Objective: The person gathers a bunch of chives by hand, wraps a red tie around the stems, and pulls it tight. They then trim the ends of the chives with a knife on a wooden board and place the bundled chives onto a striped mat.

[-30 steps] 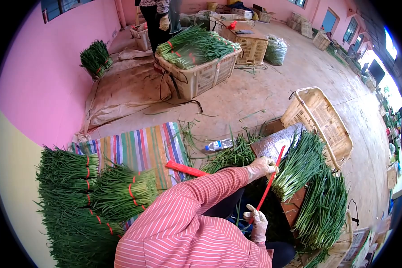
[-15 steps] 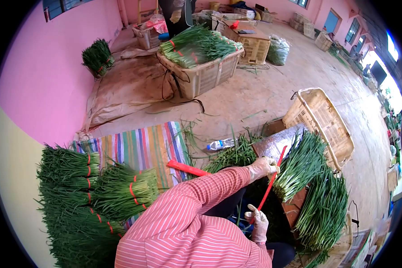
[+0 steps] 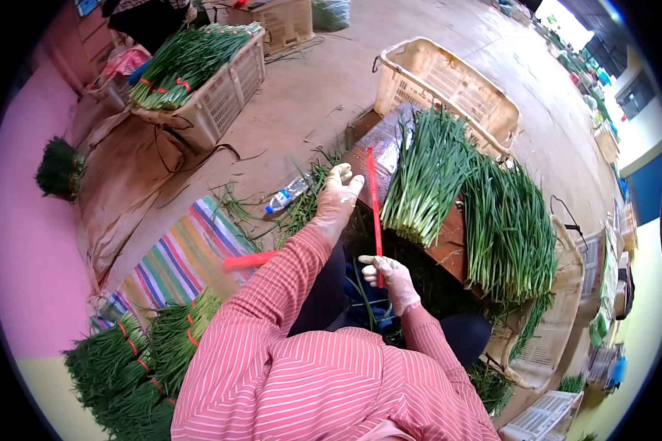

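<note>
My right hand (image 3: 391,281), in a pale glove, pinches the lower end of a narrow red strip (image 3: 375,213), which stands nearly upright. My left hand (image 3: 338,192), also gloved, is just left of the strip and apart from it, thumb and fingers spread. Beyond the strip, a loose bunch of green chives (image 3: 430,173) lies partly on a silvery-wrapped surface (image 3: 390,143). A larger pile of chives (image 3: 511,228) sits to its right on a reddish-brown board (image 3: 449,253). More red strip (image 3: 251,261) pokes out beside my left sleeve.
Red-banded chive bundles (image 3: 136,360) are at lower left by a striped mat (image 3: 173,253). A water bottle (image 3: 287,195) lies near loose leaves. One plastic crate (image 3: 456,73) stands beyond the board; another crate (image 3: 217,110), full of chives, stands near a person (image 3: 151,26).
My left hand has let go of the red strip's upper part and moved left of it. The right hand still holds the lower end. The view has swung to the right.
</note>
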Demonstrator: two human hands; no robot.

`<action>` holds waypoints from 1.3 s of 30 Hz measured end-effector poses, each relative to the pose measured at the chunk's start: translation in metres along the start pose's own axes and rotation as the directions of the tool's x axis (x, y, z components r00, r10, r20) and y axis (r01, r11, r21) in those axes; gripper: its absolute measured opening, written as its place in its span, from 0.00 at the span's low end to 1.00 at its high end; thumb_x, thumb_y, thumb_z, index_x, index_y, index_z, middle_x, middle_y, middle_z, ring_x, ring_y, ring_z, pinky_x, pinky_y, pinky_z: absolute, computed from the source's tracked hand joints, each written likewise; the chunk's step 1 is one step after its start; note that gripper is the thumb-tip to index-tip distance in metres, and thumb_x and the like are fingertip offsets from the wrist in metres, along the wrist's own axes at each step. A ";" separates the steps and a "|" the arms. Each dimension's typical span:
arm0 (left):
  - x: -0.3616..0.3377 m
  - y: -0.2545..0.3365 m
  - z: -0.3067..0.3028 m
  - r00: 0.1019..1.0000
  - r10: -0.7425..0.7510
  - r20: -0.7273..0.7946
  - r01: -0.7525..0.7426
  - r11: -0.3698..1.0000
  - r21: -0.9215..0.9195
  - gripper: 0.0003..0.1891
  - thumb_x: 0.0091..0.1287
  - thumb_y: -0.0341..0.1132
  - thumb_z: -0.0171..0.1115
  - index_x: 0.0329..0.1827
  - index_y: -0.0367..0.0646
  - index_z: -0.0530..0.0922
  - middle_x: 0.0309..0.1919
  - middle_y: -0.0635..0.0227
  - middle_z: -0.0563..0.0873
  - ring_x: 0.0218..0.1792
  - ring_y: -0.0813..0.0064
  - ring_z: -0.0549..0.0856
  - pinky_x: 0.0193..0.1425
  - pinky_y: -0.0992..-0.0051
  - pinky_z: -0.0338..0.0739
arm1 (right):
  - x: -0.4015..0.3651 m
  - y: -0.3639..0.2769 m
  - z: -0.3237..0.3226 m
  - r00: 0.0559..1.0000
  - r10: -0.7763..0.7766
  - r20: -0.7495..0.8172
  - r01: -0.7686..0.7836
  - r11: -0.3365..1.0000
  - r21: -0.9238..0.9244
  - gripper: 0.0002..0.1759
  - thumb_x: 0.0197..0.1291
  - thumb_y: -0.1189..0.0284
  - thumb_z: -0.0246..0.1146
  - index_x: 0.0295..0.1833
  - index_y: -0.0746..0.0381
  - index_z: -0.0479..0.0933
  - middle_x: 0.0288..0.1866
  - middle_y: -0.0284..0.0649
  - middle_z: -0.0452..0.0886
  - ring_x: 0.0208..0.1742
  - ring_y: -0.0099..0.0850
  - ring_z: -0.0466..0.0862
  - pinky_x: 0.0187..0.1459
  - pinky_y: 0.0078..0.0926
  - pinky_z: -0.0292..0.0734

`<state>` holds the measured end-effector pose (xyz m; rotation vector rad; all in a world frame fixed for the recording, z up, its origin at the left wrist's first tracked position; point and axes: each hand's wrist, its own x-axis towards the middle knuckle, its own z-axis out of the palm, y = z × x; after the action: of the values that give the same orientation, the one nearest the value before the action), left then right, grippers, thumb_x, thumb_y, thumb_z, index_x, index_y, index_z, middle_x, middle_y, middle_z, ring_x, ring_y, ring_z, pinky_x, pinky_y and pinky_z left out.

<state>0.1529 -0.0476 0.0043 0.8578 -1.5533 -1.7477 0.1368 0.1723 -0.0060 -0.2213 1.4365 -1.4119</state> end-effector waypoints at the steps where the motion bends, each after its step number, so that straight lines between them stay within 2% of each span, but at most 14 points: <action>1: 0.001 0.002 -0.002 0.999 0.000 0.037 -0.003 0.997 0.080 0.24 0.66 0.36 0.65 0.62 0.35 0.69 0.54 0.58 0.79 0.56 0.70 0.78 0.63 0.73 0.70 | 0.008 -0.001 -0.001 1.000 0.027 -0.002 -0.027 1.000 0.006 0.19 0.73 0.63 0.51 0.54 0.66 0.79 0.33 0.30 0.82 0.32 0.15 0.77 0.37 0.15 0.73; 2: 0.004 0.006 -0.004 0.999 -0.005 0.046 0.001 0.997 0.083 0.24 0.66 0.36 0.65 0.62 0.35 0.69 0.54 0.58 0.79 0.56 0.70 0.78 0.63 0.73 0.70 | 0.016 0.000 -0.004 0.999 0.016 0.044 -0.018 0.999 0.045 0.19 0.73 0.63 0.51 0.54 0.66 0.79 0.34 0.30 0.82 0.31 0.15 0.77 0.37 0.15 0.73; 5: 0.019 0.013 -0.012 0.963 -0.012 0.268 -0.105 0.904 0.416 0.22 0.67 0.41 0.61 0.59 0.37 0.74 0.53 0.57 0.82 0.55 0.67 0.80 0.63 0.70 0.71 | 0.031 -0.007 -0.001 0.999 0.039 -0.002 -0.039 0.998 0.048 0.20 0.73 0.63 0.51 0.55 0.67 0.78 0.33 0.31 0.82 0.30 0.16 0.77 0.36 0.14 0.73; 6: 0.025 0.009 -0.012 0.962 -0.015 0.272 -0.104 0.903 0.416 0.22 0.67 0.41 0.61 0.59 0.37 0.74 0.53 0.57 0.82 0.55 0.67 0.80 0.63 0.70 0.71 | 0.035 -0.007 -0.001 0.999 0.039 0.011 -0.040 0.997 0.070 0.20 0.73 0.62 0.52 0.55 0.67 0.78 0.33 0.31 0.82 0.31 0.16 0.77 0.36 0.14 0.72; 8: 0.037 0.002 -0.012 0.885 0.212 0.413 -0.453 0.594 0.665 0.20 0.66 0.39 0.61 0.58 0.39 0.75 0.55 0.56 0.81 0.56 0.63 0.80 0.63 0.68 0.71 | 0.044 -0.007 -0.003 0.999 0.039 0.020 -0.040 0.995 0.095 0.20 0.73 0.62 0.52 0.55 0.67 0.78 0.33 0.31 0.81 0.31 0.16 0.76 0.36 0.14 0.72; 10: 0.052 -0.014 -0.013 0.758 0.252 0.602 -0.648 0.398 0.650 0.20 0.65 0.39 0.60 0.59 0.43 0.76 0.57 0.56 0.80 0.58 0.60 0.78 0.66 0.67 0.69 | 0.053 -0.006 -0.002 0.995 0.045 0.092 -0.058 0.987 0.148 0.22 0.72 0.62 0.52 0.59 0.69 0.75 0.32 0.27 0.76 0.31 0.15 0.72 0.35 0.14 0.70; 14: 0.064 -0.037 0.002 0.698 0.137 0.703 -0.705 0.304 0.641 0.23 0.66 0.43 0.59 0.63 0.46 0.73 0.67 0.56 0.70 0.67 0.50 0.68 0.72 0.58 0.60 | 0.065 -0.010 -0.001 0.993 0.053 0.107 -0.071 0.982 0.174 0.23 0.72 0.62 0.51 0.61 0.70 0.73 0.30 0.26 0.72 0.30 0.15 0.69 0.33 0.13 0.67; 16: 0.068 -0.047 0.010 0.617 0.182 0.766 -0.787 0.152 0.598 0.27 0.67 0.47 0.56 0.67 0.47 0.69 0.71 0.55 0.65 0.70 0.48 0.63 0.74 0.55 0.55 | 0.077 -0.003 -0.007 0.990 0.040 0.135 -0.064 0.982 0.180 0.23 0.72 0.62 0.50 0.60 0.69 0.74 0.32 0.27 0.74 0.31 0.16 0.71 0.34 0.14 0.68; 18: 0.070 -0.052 0.017 0.627 0.070 0.776 -0.777 0.124 0.617 0.32 0.67 0.52 0.52 0.71 0.47 0.64 0.74 0.55 0.61 0.74 0.50 0.57 0.77 0.56 0.49 | 0.084 0.000 -0.012 0.986 0.024 0.163 -0.055 0.981 0.184 0.23 0.73 0.61 0.49 0.59 0.68 0.75 0.33 0.29 0.76 0.31 0.16 0.73 0.35 0.15 0.69; 22: 0.073 -0.066 0.020 0.656 0.045 0.753 -0.753 0.116 0.648 0.35 0.68 0.58 0.49 0.75 0.52 0.60 0.75 0.57 0.58 0.75 0.51 0.54 0.77 0.56 0.46 | 0.083 -0.005 -0.007 0.998 0.014 0.059 -0.021 0.992 0.124 0.26 0.73 0.57 0.48 0.63 0.65 0.73 0.35 0.27 0.79 0.33 0.16 0.75 0.38 0.16 0.71; 30: 0.071 -0.072 0.016 0.658 0.047 0.751 -0.745 0.181 0.642 0.35 0.70 0.58 0.47 0.76 0.53 0.56 0.76 0.58 0.55 0.76 0.51 0.52 0.78 0.56 0.44 | 0.079 0.018 -0.020 0.997 0.017 0.080 -0.028 0.989 0.145 0.28 0.70 0.53 0.53 0.63 0.65 0.73 0.38 0.31 0.82 0.36 0.19 0.79 0.42 0.19 0.74; 32: 0.071 -0.075 0.016 0.653 0.065 0.755 -0.753 0.165 0.637 0.35 0.70 0.58 0.47 0.76 0.53 0.56 0.76 0.58 0.54 0.76 0.51 0.52 0.78 0.56 0.44 | 0.059 0.006 -0.010 0.998 0.052 -0.032 -0.050 0.997 0.061 0.32 0.70 0.49 0.51 0.65 0.64 0.70 0.41 0.33 0.81 0.38 0.20 0.79 0.42 0.18 0.73; 33: 0.071 -0.075 0.016 0.655 0.056 0.753 -0.749 0.177 0.639 0.35 0.70 0.58 0.47 0.76 0.53 0.56 0.77 0.58 0.54 0.76 0.51 0.53 0.78 0.56 0.44 | 0.057 0.012 -0.016 0.998 0.055 -0.021 -0.053 0.996 0.068 0.32 0.69 0.50 0.53 0.67 0.62 0.68 0.47 0.37 0.83 0.42 0.23 0.82 0.45 0.20 0.76; 39: 0.075 -0.075 0.016 0.660 0.069 0.748 -0.742 0.217 0.634 0.35 0.70 0.58 0.47 0.76 0.52 0.56 0.76 0.57 0.54 0.76 0.50 0.53 0.78 0.55 0.44 | 0.022 0.025 -0.031 0.994 0.071 -0.081 -0.065 0.995 0.076 0.35 0.68 0.54 0.58 0.70 0.67 0.62 0.48 0.38 0.82 0.42 0.24 0.82 0.42 0.21 0.77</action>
<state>0.0936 -0.0921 -0.0736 0.1412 -2.9864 -0.4746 0.1171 0.1827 -0.0458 -0.0658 1.4439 -1.4297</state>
